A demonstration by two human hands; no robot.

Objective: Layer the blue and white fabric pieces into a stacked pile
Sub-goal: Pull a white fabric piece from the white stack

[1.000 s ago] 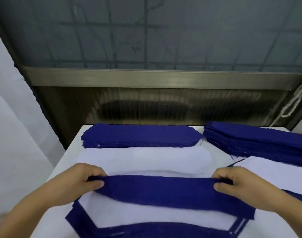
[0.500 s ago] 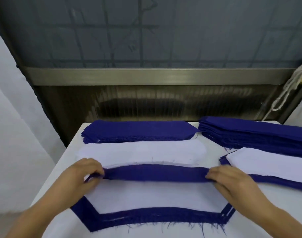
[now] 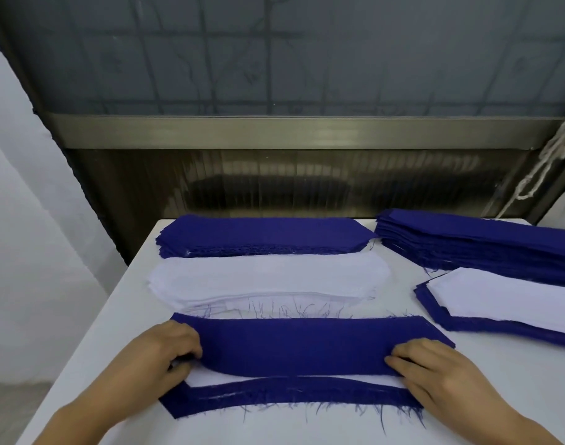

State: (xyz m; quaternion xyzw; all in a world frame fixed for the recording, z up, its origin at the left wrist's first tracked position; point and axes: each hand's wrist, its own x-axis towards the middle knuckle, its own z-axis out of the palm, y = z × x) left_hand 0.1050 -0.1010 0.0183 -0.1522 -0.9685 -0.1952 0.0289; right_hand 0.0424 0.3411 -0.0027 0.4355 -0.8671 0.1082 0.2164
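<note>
The left hand point(image 3: 165, 351) gripped the left end of the top blue piece point(image 3: 306, 343), its fingers point(image 3: 191, 340) curled over the edge. The right hand point(image 3: 435, 367) held the right end the same way, fingers point(image 3: 403, 358) bent and pinching the cloth against the layer beneath. Between the two hands the blue piece lay stretched across a white piece point(image 3: 274, 379), whose strip showed just below the near edge of the blue. Under that, a lower blue piece point(image 3: 290, 399) stuck out toward the person, its frayed threads trailing onto the white bench point(image 3: 98, 364).

Just beyond the fingers lay a stack of white pieces point(image 3: 268, 277), loose blue threads scattered over its near edge. Farther out from the left hand, behind the white stack, sat a low stack of blue pieces point(image 3: 261, 234). Out past the right hand, a taller stack of blue pieces point(image 3: 474, 242) ran off the frame. Nearer the right fingers, a finished pile point(image 3: 499, 303) showed a white layer on top of blue edges; it lay apart from the piece in the hands. A pale cord point(image 3: 544, 162) hung at the far right, by a dark ribbed wall panel point(image 3: 274, 181) behind the bench. Nothing lay between the hands and the neighbouring stacks.
</note>
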